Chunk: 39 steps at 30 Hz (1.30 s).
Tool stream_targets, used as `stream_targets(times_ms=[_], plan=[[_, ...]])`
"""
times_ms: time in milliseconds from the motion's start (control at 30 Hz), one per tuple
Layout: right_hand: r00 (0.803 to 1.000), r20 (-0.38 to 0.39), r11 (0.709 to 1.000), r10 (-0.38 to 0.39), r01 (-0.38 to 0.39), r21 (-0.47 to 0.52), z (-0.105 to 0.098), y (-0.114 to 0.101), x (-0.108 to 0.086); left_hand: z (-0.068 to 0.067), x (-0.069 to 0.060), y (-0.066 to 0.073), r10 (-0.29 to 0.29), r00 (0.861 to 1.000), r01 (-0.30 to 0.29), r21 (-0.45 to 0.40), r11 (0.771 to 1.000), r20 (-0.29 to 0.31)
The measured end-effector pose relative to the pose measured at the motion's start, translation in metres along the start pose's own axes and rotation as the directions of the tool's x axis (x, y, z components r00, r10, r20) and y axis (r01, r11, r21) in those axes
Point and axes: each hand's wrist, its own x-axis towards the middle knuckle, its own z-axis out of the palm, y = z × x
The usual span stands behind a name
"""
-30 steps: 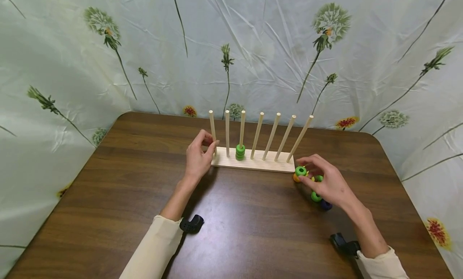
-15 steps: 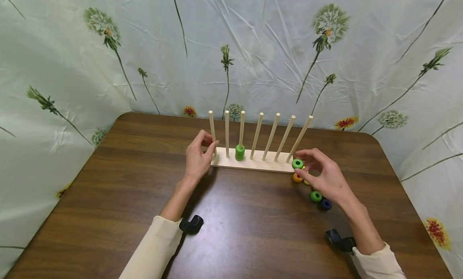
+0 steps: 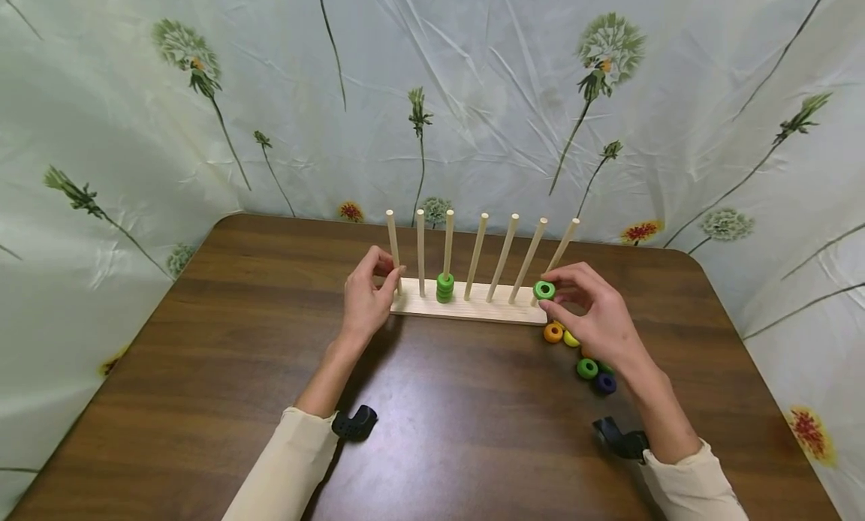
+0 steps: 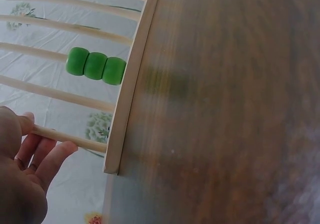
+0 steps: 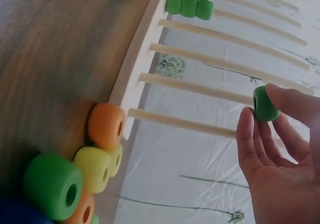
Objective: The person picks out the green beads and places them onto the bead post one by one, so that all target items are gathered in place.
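A wooden peg rack [image 3: 466, 308] with several upright pegs stands on the table. Three green beads [image 3: 444, 288] are stacked on its third peg from the left. My left hand [image 3: 367, 296] grips the leftmost peg [image 4: 70, 138] low down, between thumb and fingers. Near the rightmost peg, my right hand [image 3: 598, 314] pinches one green bead [image 5: 265, 103] between thumb and fingertips. That bead is off the pegs, held above the rack's right end, its hole facing the head camera.
Loose beads lie on the brown table [image 3: 432, 431] by the rack's right end: an orange bead [image 3: 553, 333], a yellow bead [image 3: 571, 338], a green bead [image 3: 587, 368], a dark blue bead [image 3: 605, 383] and others partly hidden. A flowered cloth [image 3: 324, 131] hangs behind.
My right hand has lifted the green bead from the loose group and carried it left and up to the rack's right end. My left hand has stayed on the leftmost peg.
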Motion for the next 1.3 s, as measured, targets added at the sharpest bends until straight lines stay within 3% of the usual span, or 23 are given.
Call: stream_targets(times_ms=[400,733,1100,1300], plan=[[0.999,-0.025,0.998,-0.022,0.024,0.062,0.010,-0.015,0.014,-0.001,0.000,0.000,-0.003,1.000,0.003,-0.007,1.000,-0.001],[0.998,-0.030,0.997,-0.062,0.063,0.043,0.020,-0.021,0.020,-0.001,-0.002,-0.002,-0.008,1.000,0.008,-0.008,1.000,-0.003],[0.996,-0.048,0.986,-0.078,0.084,0.144,0.025,-0.032,0.029,-0.001,0.000,0.001,-0.007,1.000,0.007,-0.011,1.000,-0.001],[0.992,-0.061,0.983,-0.113,0.121,0.137,0.028,-0.038,0.033,0.000,0.001,0.000,-0.008,1.000,0.008,-0.013,1.000,0.001]])
